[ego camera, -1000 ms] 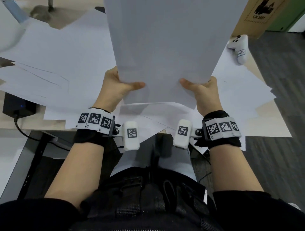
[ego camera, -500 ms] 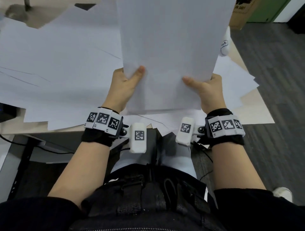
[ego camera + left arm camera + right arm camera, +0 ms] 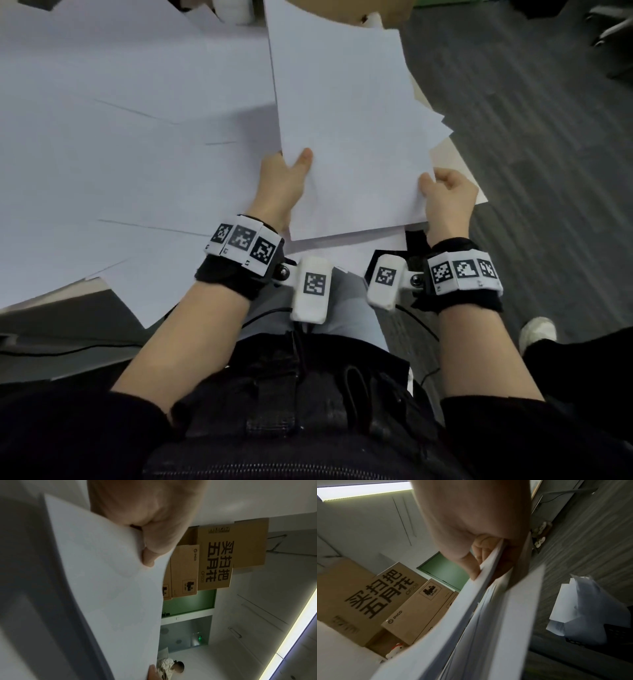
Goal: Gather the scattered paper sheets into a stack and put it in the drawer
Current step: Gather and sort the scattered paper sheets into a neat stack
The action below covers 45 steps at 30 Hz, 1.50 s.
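A stack of white paper sheets (image 3: pixel 346 130) is held over the right end of the desk, its far end tilted up. My left hand (image 3: pixel 284 181) grips its near left edge with the thumb on top; the left wrist view shows that thumb pressing the stack (image 3: pixel 106 588). My right hand (image 3: pixel 445 195) pinches the near right corner, fingers curled under the stack (image 3: pixel 488 582). Many loose sheets (image 3: pixel 120 144) still lie scattered across the desk to the left. No drawer is visible.
The desk edge (image 3: pixel 459 161) shows beside the stack on the right, with grey carpet floor (image 3: pixel 531 171) beyond. Cardboard boxes (image 3: pixel 368 592) stand behind the desk. More white papers (image 3: pixel 583 608) lie lower right in the right wrist view. A cable (image 3: pixel 418 322) hangs below the desk.
Both hands have moved the stack to the right and lowered it toward the desk's right end. My view has swung right, showing more floor.
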Each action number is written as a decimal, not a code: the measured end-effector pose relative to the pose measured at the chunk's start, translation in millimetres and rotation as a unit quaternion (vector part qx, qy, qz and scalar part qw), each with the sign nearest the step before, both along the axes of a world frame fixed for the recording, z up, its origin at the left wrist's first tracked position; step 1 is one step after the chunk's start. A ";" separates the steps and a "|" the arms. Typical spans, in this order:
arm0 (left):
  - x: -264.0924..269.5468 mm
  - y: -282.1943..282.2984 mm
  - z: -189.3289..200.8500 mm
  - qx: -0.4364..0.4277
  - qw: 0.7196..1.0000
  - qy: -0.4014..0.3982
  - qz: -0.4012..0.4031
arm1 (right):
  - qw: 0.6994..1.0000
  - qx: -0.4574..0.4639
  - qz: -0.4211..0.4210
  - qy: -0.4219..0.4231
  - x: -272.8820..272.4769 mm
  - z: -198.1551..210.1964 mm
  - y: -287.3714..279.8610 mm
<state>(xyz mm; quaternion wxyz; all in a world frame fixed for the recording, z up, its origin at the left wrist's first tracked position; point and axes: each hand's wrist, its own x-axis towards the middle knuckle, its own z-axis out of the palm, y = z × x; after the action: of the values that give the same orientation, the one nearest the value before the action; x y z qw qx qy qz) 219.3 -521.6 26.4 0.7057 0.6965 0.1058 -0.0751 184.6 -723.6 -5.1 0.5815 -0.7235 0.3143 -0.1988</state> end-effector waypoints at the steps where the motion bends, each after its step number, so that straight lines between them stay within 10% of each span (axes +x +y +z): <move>1: -0.6 -3.6 -1.6 -0.002 1.000 0.017 -0.013 | 1.000 0.000 -0.006 0.000 -1.6 -1.7 -4.6; 36: -15.6 -14.0 6.7 0.132 0.984 0.067 -0.096 | 0.987 -0.012 -0.161 -0.005 -37.4 21.0 -26.4; 45: -35.0 28.6 27.8 0.114 0.989 0.017 -0.097 | 0.995 0.034 0.024 -0.092 -27.9 53.9 41.0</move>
<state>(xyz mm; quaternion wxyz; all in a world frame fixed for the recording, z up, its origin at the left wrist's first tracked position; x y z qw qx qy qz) 184.3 -492.9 54.2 0.6094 0.7779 0.0571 -0.1423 156.7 -682.5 48.8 0.6368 -0.6895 0.2485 -0.2393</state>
